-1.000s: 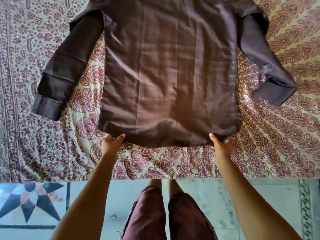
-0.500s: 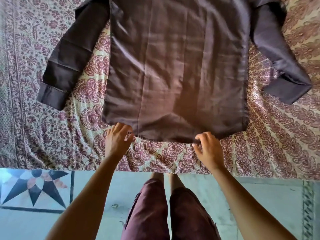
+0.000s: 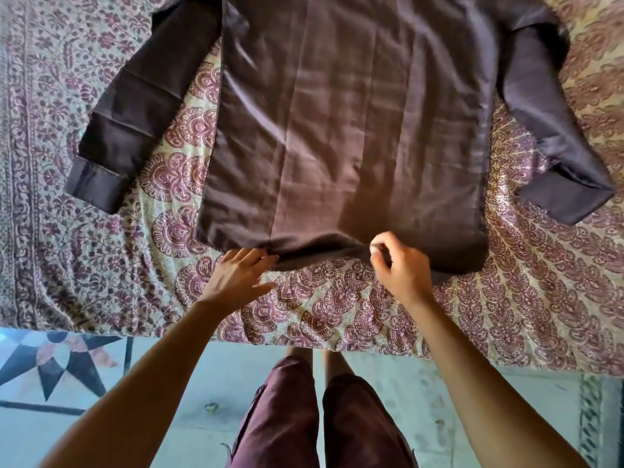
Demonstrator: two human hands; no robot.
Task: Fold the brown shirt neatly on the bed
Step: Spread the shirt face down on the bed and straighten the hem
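Note:
The brown shirt (image 3: 354,123) lies flat and back-up on the patterned bed cover (image 3: 337,305), hem toward me, collar out of view at the top. Its left sleeve (image 3: 135,116) slants out to the left, its right sleeve (image 3: 553,136) to the right. My left hand (image 3: 236,278) rests palm down at the hem, fingers spread, fingertips on the edge of the cloth. My right hand (image 3: 400,268) pinches the middle of the hem between thumb and fingers, where the cloth is rumpled.
The bed's near edge (image 3: 304,346) runs across below my hands. Below it is a pale tiled floor (image 3: 189,376) with a star pattern (image 3: 57,363) at the left. My legs in maroon shorts (image 3: 304,417) stand against the bed.
Both hands have come in from the hem's corners toward its middle. The right hand has moved from the right corner to the centre and pinched the cloth; the left hand flattened.

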